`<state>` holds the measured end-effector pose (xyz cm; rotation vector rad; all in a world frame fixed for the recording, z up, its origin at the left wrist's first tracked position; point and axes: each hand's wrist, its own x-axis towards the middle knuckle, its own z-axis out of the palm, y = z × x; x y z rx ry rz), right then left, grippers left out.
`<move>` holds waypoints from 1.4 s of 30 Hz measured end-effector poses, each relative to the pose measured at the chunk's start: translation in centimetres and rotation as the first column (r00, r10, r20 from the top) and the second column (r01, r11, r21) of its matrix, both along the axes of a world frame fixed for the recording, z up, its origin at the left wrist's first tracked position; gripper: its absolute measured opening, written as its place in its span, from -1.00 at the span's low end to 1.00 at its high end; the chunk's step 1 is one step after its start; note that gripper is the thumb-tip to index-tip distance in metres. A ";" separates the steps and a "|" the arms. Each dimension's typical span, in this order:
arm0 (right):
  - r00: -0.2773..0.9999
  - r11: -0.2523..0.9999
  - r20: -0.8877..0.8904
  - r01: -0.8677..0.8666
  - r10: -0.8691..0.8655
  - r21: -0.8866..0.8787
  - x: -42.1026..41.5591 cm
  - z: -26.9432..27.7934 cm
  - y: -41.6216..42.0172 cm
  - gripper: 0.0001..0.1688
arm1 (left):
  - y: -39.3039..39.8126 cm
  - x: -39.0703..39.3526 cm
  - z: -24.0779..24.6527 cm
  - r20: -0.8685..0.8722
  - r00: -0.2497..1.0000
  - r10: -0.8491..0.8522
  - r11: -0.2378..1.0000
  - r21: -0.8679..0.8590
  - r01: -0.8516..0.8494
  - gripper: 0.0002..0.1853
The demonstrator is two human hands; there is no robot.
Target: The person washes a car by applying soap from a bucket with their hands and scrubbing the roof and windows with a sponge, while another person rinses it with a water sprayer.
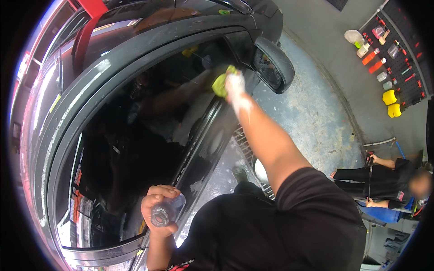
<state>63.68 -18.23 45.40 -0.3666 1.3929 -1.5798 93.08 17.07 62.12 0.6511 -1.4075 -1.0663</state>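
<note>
My right hand (235,84), wet with white suds, presses a yellow-green cloth or sponge (220,84) near the front lower corner of a black car's side window (135,135). The wing mirror (274,66) is just beyond it. Lower in the picture, my left hand (157,206) grips a clear, open-necked bottle (166,211) beside the window's lower edge, its mouth facing the camera. Streaks of water or suds lie on the door panel (206,152) and along the window trim.
A floor grate (244,144) and a round white object (261,171) lie beside the car. On the wall, a pegboard (403,44) carries bottles, brushes and yellow items. Another person (379,183) in black stands at the right, holding a lance-like tool, near a blue container (379,214).
</note>
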 end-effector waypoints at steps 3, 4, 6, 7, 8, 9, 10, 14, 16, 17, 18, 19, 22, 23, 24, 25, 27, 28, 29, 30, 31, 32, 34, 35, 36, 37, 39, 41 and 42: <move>0.988 0.990 -0.133 0.092 -0.077 0.106 -3.6 -0.9 -4.0 -0.62 | -0.5 -0.2 1.0 0.065 0.996 -0.066 0.996 -0.060 0.070 -0.06; 0.997 0.996 0.008 0.075 -0.076 0.043 -1.6 -1.1 -2.1 -0.59 | -0.4 0.1 1.1 0.110 0.992 -0.055 0.994 -0.090 0.066 -0.06; 1.000 1.000 0.011 0.000 -0.001 0.023 3.1 -0.1 3.4 -0.50 | 0.0 0.5 1.2 0.183 0.983 -0.019 0.988 -0.149 0.047 -0.06; 0.989 1.000 -0.149 0.012 -0.007 0.028 4.7 -2.1 5.4 -0.51 | 0.0 0.3 1.1 0.168 0.986 -0.014 0.989 -0.141 0.039 -0.07; 0.955 0.999 -0.297 0.024 -0.013 0.036 5.7 -4.0 6.3 -0.52 | -0.2 0.1 0.9 0.150 0.989 -0.012 0.992 -0.121 0.030 -0.07; 0.964 0.999 -0.267 0.021 -0.013 0.027 5.1 -3.1 5.7 -0.54 | 0.1 0.1 0.8 0.142 0.990 0.000 0.995 -0.096 0.014 -0.07; 0.972 1.000 -0.236 0.019 -0.014 0.018 3.6 -1.8 4.1 -0.56 | 0.3 0.2 0.7 0.136 0.991 0.013 0.997 -0.071 -0.003 -0.08; 0.959 0.982 -0.220 0.186 -0.177 0.024 -4.0 -1.0 -3.8 -0.53 | -0.5 -0.3 0.7 0.182 0.981 -0.063 0.993 -0.083 0.079 -0.07; 0.996 1.000 -0.084 0.025 -0.027 -0.017 -0.8 1.3 0.1 -0.53 | 0.3 -0.4 0.5 0.182 0.983 -0.036 0.996 -0.068 0.050 -0.06; 0.997 0.997 0.056 -0.046 0.049 -0.055 0.8 1.2 2.9 -0.53 | 0.5 -0.6 0.2 0.163 0.986 -0.026 0.998 -0.060 0.036 -0.06; 0.982 0.996 -0.169 -0.089 0.085 -0.018 2.7 2.0 5.7 -0.50 | 0.6 -0.8 0.0 0.140 0.990 -0.004 0.998 -0.060 0.013 -0.06; 0.949 0.995 -0.302 -0.099 0.094 0.000 2.8 1.6 6.5 -0.48 | 0.4 -0.9 0.2 0.159 0.987 -0.007 0.998 -0.056 0.016 -0.06; 0.906 0.992 -0.417 -0.019 0.072 0.129 0.0 -0.3 1.8 -0.38 | -0.1 -1.5 0.6 0.139 0.990 -0.018 1.000 0.015 0.016 -0.05; 0.926 0.993 -0.376 0.027 0.018 0.114 -0.8 0.3 0.2 -0.37 | -0.5 -1.6 0.9 0.152 0.987 -0.046 0.999 -0.013 0.048 -0.06; 0.941 0.992 -0.337 0.078 -0.040 0.100 -1.6 2.0 -1.4 -0.35 | -1.2 -1.8 1.1 0.162 0.984 -0.076 0.996 -0.041 0.084 -0.06; 0.950 0.989 -0.298 0.120 -0.090 0.086 -1.6 4.4 -2.7 -0.33 | -1.7 -1.9 1.3 0.171 0.981 -0.097 0.991 -0.072 0.111 -0.06; 0.912 0.998 -0.408 0.055 -0.043 0.017 1.1 11.1 -2.0 -0.29 | -1.4 -1.7 1.0 0.170 0.984 -0.056 0.996 -0.063 0.067 -0.06; 0.827 0.999 -0.561 -0.043 0.023 -0.022 2.8 14.1 0.1 -0.27 | -0.9 -1.7 0.8 0.163 0.986 -0.038 0.998 -0.052 0.047 -0.06; 0.827 0.993 -0.554 0.040 -0.093 -0.107 3.3 13.4 -0.5 -0.30 | -1.2 -2.2 0.9 0.151 0.988 -0.041 0.999 -0.011 0.043 -0.04; 0.820 0.976 -0.538 0.110 -0.195 -0.186 4.1 12.0 -0.8 -0.32 | -0.9 -2.4 0.9 0.163 0.986 -0.026 1.000 0.021 0.023 -0.04; 0.725 0.967 -0.647 0.113 -0.237 -0.227 3.4 10.0 -0.3 -0.43 | -0.5 -2.6 1.0 0.176 0.984 -0.011 0.999 0.054 0.002 -0.04; 0.692 0.946 -0.647 0.194 -0.320 -0.261 2.9 7.6 -0.3 -0.51 | -0.5 -2.6 1.3 0.193 0.981 0.005 0.997 0.073 -0.020 -0.04; 0.829 0.966 -0.496 0.234 -0.258 -0.112 -1.1 0.8 -2.0 -0.54 | -1.8 -3.0 2.0 0.200 0.978 -0.065 0.998 0.000 0.066 -0.04; 0.878 0.981 -0.446 0.192 -0.174 -0.004 -3.7 -2.8 -3.0 -0.53 | -2.6 -2.9 2.4 0.208 0.973 -0.096 0.995 -0.018 0.102 -0.05; 0.881 0.981 -0.469 0.141 -0.064 0.130 -3.7 -0.3 -2.4 -0.51 | -2.6 -2.9 2.3 0.214 0.973 -0.084 0.994 -0.044 0.096 -0.05; 0.882 0.988 -0.468 0.023 0.053 0.155 -2.9 2.5 -2.3 -0.47 | -2.3 -2.9 2.3 0.192 0.979 -0.072 0.997 -0.020 0.077 -0.06; 0.799 0.996 -0.595 0.060 -0.091 -0.072 -0.4 6.3 -2.3 -0.46 | -2.4 -3.0 2.2 0.185 0.981 -0.052 0.998 0.038 0.045 -0.06; 0.726 0.965 -0.656 0.039 -0.205 -0.259 1.4 8.0 -0.5 -0.48 | -2.5 -3.7 2.0 0.179 0.984 -0.014 0.998 0.062 0.003 -0.06; 0.702 0.950 -0.660 0.079 -0.268 -0.301 1.6 7.4 0.0 -0.48 | -2.8 -4.1 2.2 0.171 0.985 -0.031 0.999 0.049 0.023 -0.07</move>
